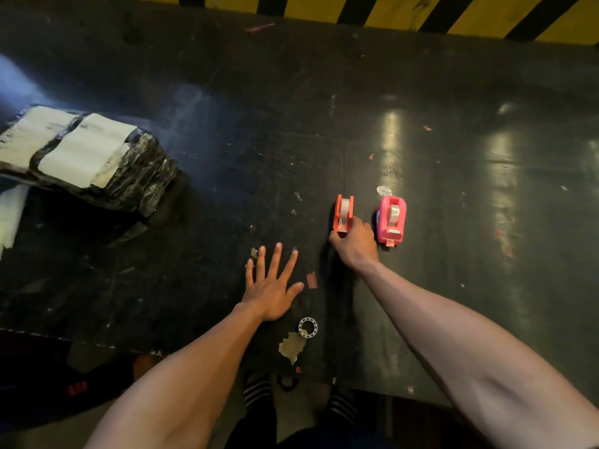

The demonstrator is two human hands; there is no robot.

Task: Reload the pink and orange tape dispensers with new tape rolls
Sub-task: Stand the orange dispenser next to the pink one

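The orange tape dispenser stands on the dark table with a clear tape roll in it. My right hand grips its near end. Just to its right stands the pink tape dispenser, also holding a tape roll, with nothing touching it. My left hand lies flat on the table, fingers spread, holding nothing, to the left of and nearer than the orange dispenser. A white empty tape core ring lies on the table close to my left wrist.
A parcel wrapped in black film with white labels sits at the left. Tape scraps litter the table near its front edge. A yellow and black striped border runs along the far side. My feet show below the table edge.
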